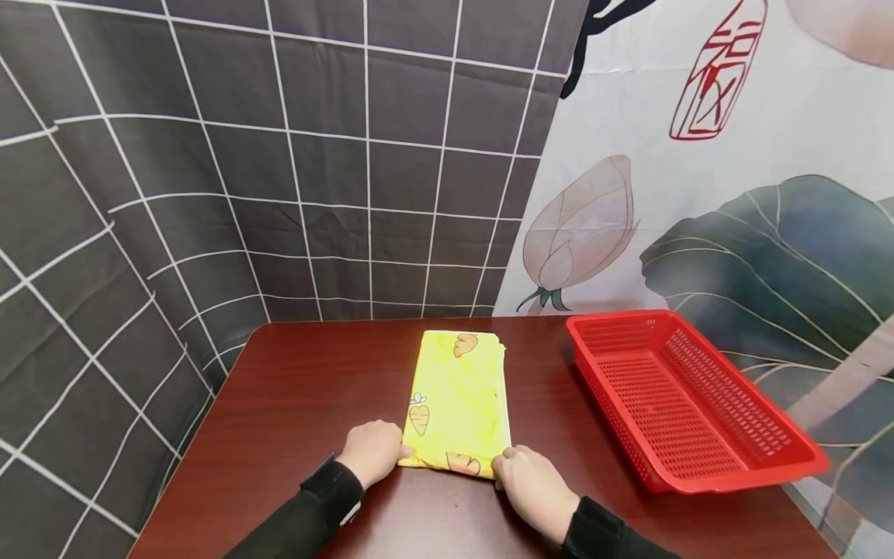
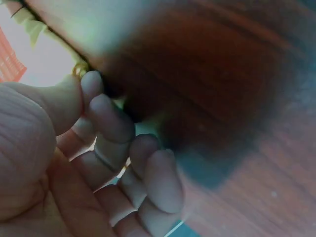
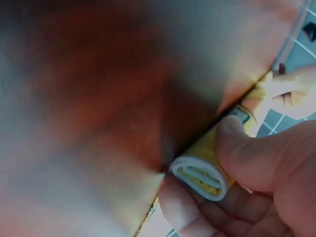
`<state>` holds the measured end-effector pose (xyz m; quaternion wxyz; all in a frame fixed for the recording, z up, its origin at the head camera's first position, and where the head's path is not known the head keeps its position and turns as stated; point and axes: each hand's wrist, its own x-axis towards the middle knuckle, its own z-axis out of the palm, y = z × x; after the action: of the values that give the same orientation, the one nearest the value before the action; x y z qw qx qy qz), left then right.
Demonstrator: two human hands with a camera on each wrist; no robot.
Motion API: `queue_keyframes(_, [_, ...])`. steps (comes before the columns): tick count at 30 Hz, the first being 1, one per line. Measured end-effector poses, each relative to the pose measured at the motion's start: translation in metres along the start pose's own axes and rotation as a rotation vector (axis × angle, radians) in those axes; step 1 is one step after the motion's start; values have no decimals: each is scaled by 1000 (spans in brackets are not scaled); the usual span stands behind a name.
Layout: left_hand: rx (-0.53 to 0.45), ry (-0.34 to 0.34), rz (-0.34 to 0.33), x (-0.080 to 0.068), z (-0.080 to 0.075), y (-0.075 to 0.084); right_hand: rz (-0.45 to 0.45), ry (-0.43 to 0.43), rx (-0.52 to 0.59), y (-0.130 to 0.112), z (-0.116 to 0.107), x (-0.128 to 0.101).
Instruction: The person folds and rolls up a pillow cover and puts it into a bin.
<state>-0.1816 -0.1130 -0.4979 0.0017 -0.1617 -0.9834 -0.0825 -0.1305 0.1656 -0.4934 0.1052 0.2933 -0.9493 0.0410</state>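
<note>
A folded yellow cloth with a carrot print lies on the table in the head view. Its near edge is turned into a small roll, whose layered end shows in the right wrist view. At the near left corner my left hand pinches the edge between thumb and index finger; its other fingers are curled below. My right hand grips the near right corner, thumb on top of the roll and fingers beneath it. The far part of the cloth lies flat.
A red plastic basket stands on the right side of the brown table. Behind the table hangs a dark grid-patterned curtain, beside a white cloth printed with lotus shapes.
</note>
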Motion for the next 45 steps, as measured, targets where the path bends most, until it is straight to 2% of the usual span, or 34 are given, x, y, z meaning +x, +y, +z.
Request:
queue_keyframes(2, [-3, 55, 67, -2, 0, 2, 6, -19, 35, 6, -2, 4])
queue_keyframes(4, [2, 121, 166, -3, 3, 2, 17, -52, 89, 12, -3, 8])
queue_keyframes(7, [9, 144, 261, -3, 3, 4, 71, -127, 205, 23, -7, 14])
queue_keyframes(9, [-7, 104, 253, -1, 1, 5, 129, -169, 292, 29, -10, 20])
queue_keyframes(12, [-45, 9, 184, 4, -5, 7, 221, -214, 392, 37, -13, 27])
queue_keyframes(16, [-95, -84, 108, 10, -11, 9, 305, -258, 449, 40, -16, 29])
queue_keyframes(22, [-67, -88, 83, 41, 43, -17, 388, -303, 513, 43, -18, 28])
queue_keyframes(23, [-56, -85, 78, 44, 49, -20, 391, -301, 507, 44, -18, 28])
queue_keyframes(25, [-45, -88, 63, 43, 45, -18, 389, -290, 478, 44, -18, 29])
queue_keyframes(28, [-56, -68, 36, 30, 21, -5, 365, -251, 415, 42, -16, 27])
queue_keyframes(30, [-55, -13, 50, 19, 7, 3, 352, -217, 391, 39, -14, 25])
queue_keyframes(33, [-27, 97, 118, 5, -6, 12, 315, -141, 331, 33, -11, 21])
queue_keyframes(35, [31, 179, 198, -1, -6, 16, 267, -83, 256, 30, -9, 18])
queue_keyframes(38, [133, 257, 308, -8, -3, 20, 151, 12, 101, 26, -5, 14])
queue_keyframes(41, [212, 281, 372, -13, 0, 23, 18, 83, -40, 23, -3, 8])
queue_keyframes(45, [182, 219, 386, -19, 0, 23, -96, 123, -176, 19, -3, 2])
